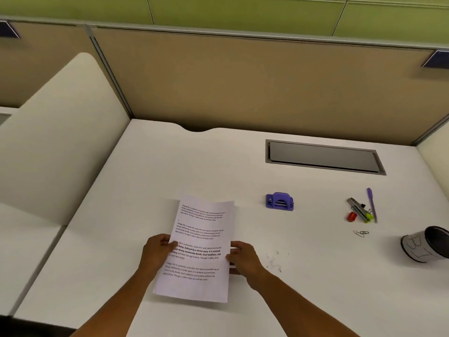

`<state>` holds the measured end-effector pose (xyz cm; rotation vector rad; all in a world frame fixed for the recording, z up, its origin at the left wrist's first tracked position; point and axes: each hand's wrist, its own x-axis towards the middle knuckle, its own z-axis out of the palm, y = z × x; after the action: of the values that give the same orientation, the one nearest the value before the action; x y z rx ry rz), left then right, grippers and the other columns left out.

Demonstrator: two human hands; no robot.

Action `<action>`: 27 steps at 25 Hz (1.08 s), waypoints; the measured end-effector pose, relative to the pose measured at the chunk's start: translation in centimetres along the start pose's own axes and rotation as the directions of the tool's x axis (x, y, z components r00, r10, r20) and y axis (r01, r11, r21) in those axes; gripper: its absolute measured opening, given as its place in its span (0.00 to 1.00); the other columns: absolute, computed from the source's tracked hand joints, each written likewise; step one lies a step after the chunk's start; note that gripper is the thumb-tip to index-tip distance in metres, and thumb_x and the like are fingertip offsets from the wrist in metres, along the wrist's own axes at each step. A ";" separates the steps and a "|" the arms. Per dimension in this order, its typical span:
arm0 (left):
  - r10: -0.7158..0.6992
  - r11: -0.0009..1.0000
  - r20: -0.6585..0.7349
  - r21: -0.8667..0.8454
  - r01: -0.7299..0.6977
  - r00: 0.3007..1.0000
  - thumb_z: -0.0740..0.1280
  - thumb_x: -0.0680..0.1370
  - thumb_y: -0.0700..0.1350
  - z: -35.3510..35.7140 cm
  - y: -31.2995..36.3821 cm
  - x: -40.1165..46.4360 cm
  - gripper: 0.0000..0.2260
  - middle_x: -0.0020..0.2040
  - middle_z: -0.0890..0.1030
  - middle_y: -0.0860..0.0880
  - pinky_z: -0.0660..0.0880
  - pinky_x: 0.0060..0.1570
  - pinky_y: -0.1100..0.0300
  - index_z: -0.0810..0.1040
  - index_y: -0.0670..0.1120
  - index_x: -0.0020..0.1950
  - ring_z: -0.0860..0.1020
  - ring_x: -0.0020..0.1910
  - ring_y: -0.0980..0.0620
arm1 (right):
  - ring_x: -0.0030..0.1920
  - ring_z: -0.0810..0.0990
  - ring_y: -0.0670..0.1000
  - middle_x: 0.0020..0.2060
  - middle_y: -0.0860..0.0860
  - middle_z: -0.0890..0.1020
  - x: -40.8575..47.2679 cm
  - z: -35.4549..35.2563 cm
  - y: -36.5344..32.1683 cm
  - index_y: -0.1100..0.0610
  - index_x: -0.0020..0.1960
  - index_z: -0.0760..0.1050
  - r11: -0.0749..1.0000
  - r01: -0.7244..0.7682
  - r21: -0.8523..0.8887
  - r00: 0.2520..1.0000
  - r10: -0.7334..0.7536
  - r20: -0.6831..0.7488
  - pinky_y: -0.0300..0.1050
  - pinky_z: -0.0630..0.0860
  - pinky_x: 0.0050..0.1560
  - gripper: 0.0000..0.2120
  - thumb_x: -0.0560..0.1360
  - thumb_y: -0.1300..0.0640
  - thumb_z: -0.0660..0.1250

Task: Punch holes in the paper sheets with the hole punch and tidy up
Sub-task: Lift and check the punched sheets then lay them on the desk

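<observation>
- The sheets (199, 249) are held at mid-height by both hands over the tabletop (170, 166), near its front edge.
- The left hand (158, 251) is clamped on the left edge, thumb on top; the right hand (243, 257) fingers (233, 252) are pinched on the right edge.
- The punch (280, 201) is left untouched, well apart to the right.
- No holes are visible; punching and tidying are judged still to do.
- Pens (364, 210), clips (361, 233) and a tipped cup (424, 246) are scattered at right.

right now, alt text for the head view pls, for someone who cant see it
A person's left hand and right hand grip the side edges of printed paper sheets over a white desk. A purple hole punch sits beyond to the right; farther right are pens and a tipped cup.
</observation>
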<state>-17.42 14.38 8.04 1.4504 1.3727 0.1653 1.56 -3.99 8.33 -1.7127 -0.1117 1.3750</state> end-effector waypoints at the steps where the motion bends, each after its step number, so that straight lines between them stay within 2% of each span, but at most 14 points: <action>1: -0.011 1.000 -0.002 0.008 0.011 1.000 0.73 0.75 0.39 -0.1 -0.3 0.8 0.02 0.44 0.86 0.44 0.80 0.48 0.53 0.83 0.42 0.47 0.84 0.46 0.42 | 0.52 0.86 0.59 0.54 0.58 0.85 0.7 0.6 -0.1 0.60 0.65 0.77 1.000 -0.019 -0.003 1.000 0.019 -0.009 0.55 0.85 0.52 0.18 0.77 0.72 0.62; 4: -0.043 0.999 -0.002 0.029 0.044 0.999 0.72 0.75 0.38 -0.4 -1.0 2.8 0.05 0.46 0.85 0.43 0.81 0.55 0.47 0.83 0.41 0.50 0.84 0.48 0.42 | 0.52 0.86 0.60 0.55 0.59 0.85 2.3 1.8 -0.5 0.61 0.64 0.77 0.998 -0.066 0.002 0.997 0.066 -0.036 0.56 0.84 0.54 0.19 0.77 0.73 0.62; 8: -0.045 0.995 -0.041 0.092 0.049 0.998 0.72 0.75 0.37 -0.8 -1.3 4.8 0.10 0.51 0.85 0.41 0.80 0.55 0.48 0.82 0.39 0.56 0.83 0.50 0.42 | 0.51 0.86 0.59 0.54 0.58 0.86 4.0 2.9 -1.1 0.61 0.63 0.78 0.997 -0.075 0.003 0.996 0.075 -0.046 0.55 0.85 0.52 0.19 0.76 0.73 0.62; 12: -0.031 0.986 -0.058 0.161 0.040 0.998 0.69 0.76 0.34 -1.3 -1.2 5.9 0.11 0.55 0.85 0.40 0.80 0.58 0.47 0.82 0.38 0.58 0.83 0.53 0.41 | 0.52 0.86 0.59 0.54 0.57 0.85 5.2 3.7 -1.1 0.60 0.62 0.79 0.997 -0.078 -0.017 0.990 0.075 -0.118 0.58 0.84 0.53 0.15 0.77 0.67 0.64; 16: 0.048 0.966 -0.068 0.258 -0.029 0.997 0.67 0.77 0.33 -1.1 -1.4 5.7 0.12 0.56 0.85 0.40 0.78 0.59 0.50 0.81 0.38 0.59 0.83 0.55 0.41 | 0.55 0.84 0.59 0.57 0.56 0.83 5.6 4.0 -0.9 0.60 0.64 0.77 0.995 -0.083 -0.049 0.982 0.073 -0.174 0.59 0.83 0.56 0.17 0.77 0.66 0.65; 19: 0.104 0.941 -0.073 0.330 -0.074 0.992 0.65 0.78 0.32 -1.1 -1.7 5.4 0.12 0.57 0.84 0.40 0.77 0.61 0.52 0.81 0.38 0.59 0.82 0.56 0.42 | 0.57 0.83 0.58 0.58 0.55 0.83 5.4 4.1 -1.1 0.58 0.65 0.77 0.993 -0.075 -0.095 0.975 0.052 -0.217 0.56 0.81 0.60 0.18 0.76 0.65 0.65; 21: 0.123 0.938 -0.097 0.338 -0.083 0.988 0.64 0.78 0.32 -1.3 -1.9 5.1 0.13 0.59 0.83 0.40 0.76 0.63 0.52 0.79 0.37 0.62 0.81 0.58 0.41 | 0.55 0.83 0.57 0.56 0.53 0.84 5.2 4.1 -1.2 0.57 0.62 0.79 0.988 -0.062 -0.140 0.976 0.030 -0.217 0.52 0.81 0.57 0.16 0.76 0.64 0.64; 23: 0.126 0.949 -0.145 0.307 -0.077 0.981 0.65 0.78 0.32 -1.3 -2.4 4.3 0.15 0.60 0.82 0.39 0.76 0.64 0.50 0.77 0.37 0.66 0.80 0.59 0.41 | 0.51 0.83 0.55 0.50 0.51 0.85 4.8 4.0 -1.3 0.56 0.56 0.81 0.983 -0.041 -0.179 0.980 0.004 -0.201 0.48 0.81 0.50 0.12 0.76 0.64 0.64; 25: 0.123 0.962 -0.189 0.264 -0.070 0.974 0.68 0.77 0.33 -1.2 -3.8 2.9 0.16 0.59 0.82 0.39 0.78 0.61 0.50 0.77 0.37 0.65 0.81 0.56 0.42 | 0.41 0.80 0.53 0.41 0.50 0.83 4.6 3.5 -1.3 0.55 0.45 0.80 0.977 -0.032 -0.213 0.983 -0.008 -0.185 0.45 0.75 0.41 0.08 0.75 0.65 0.63; 27: 0.096 0.968 -0.224 0.250 -0.038 0.970 0.72 0.75 0.36 -1.0 -5.7 1.3 0.16 0.55 0.83 0.40 0.78 0.57 0.52 0.79 0.38 0.62 0.81 0.50 0.45 | 0.37 0.73 0.53 0.37 0.53 0.78 4.4 2.9 -1.0 0.56 0.39 0.75 0.972 -0.041 -0.230 0.983 -0.002 -0.185 0.45 0.69 0.40 0.07 0.73 0.65 0.62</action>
<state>-21.32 14.60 3.50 1.7270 1.5782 0.2237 1.31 0.82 5.86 -2.0335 -0.1574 1.2492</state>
